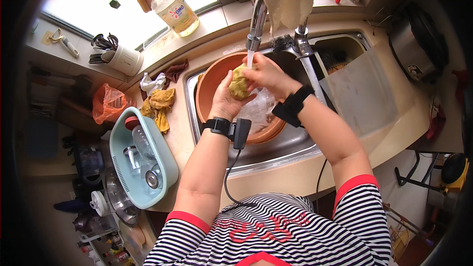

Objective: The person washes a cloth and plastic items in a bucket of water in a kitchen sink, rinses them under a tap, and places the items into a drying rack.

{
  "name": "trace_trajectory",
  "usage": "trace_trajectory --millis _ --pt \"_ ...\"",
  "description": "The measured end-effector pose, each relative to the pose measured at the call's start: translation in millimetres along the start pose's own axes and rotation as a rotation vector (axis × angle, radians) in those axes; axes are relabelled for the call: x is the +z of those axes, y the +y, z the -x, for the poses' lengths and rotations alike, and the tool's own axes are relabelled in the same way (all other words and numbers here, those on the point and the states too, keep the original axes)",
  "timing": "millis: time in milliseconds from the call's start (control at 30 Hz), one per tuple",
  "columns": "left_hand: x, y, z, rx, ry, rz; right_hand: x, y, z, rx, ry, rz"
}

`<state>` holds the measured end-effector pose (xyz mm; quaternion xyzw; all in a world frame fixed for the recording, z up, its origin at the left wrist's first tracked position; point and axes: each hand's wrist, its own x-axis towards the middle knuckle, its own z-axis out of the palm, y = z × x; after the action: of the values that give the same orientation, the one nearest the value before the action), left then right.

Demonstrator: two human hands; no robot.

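Note:
Under the running kitchen faucet, my two hands hold a crumpled yellow-green cloth or sponge. My left hand supports it from the left and below, palm turned up. The fingers of my right hand press on its right side, close to the water stream. Beneath both hands an orange plastic basin stands in the stainless steel sink, with clear, wet-looking material or water in it. Each wrist wears a black strap with a device.
Left of the sink lie yellow cloths and a light-blue plastic basket with glass jars. An OMO bottle and a white utensil holder stand on the sill. A translucent sheet covers part of the right counter; a cooker stands beyond.

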<state>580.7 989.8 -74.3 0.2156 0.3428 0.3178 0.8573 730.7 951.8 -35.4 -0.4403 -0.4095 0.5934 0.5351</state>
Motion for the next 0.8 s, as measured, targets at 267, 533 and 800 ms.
trace_trajectory --millis 267,533,800 --pt "9 -16 -4 0.195 -0.053 0.045 30 19 5 -0.498 0.201 1.104" --pt "8 -14 -15 0.178 0.206 -0.172 28 9 5 -0.317 0.251 0.989" --pt "35 -22 -2 0.207 0.13 -0.197 -22 50 -17 -0.384 0.293 1.302"
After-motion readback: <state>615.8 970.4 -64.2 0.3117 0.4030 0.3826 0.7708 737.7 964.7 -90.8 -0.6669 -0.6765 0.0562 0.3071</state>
